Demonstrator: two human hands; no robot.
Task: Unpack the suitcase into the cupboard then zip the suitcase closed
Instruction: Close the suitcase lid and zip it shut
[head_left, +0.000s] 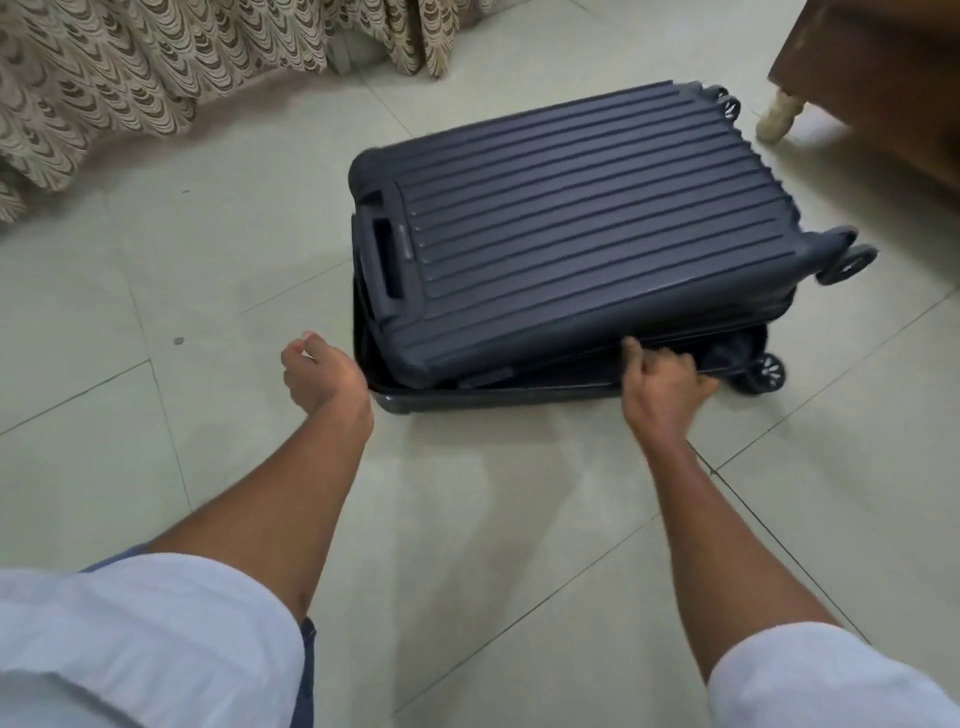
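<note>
Navy ribbed suitcase (561, 244) lies on the floor (208, 270), lid ajar along its near edge. Right hand (662, 382) pinches that lid edge; left hand (319, 376) hovers loosely curled, holding nothing. Best seat both halves flush before zipping.

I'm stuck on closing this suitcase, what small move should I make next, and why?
Probably slide the lid square over the base and press it down. It sits skewed and gapped along the near edge, where the right hand grips it; the left hand hovers free. Zipping likely needs the edges to meet.
</note>
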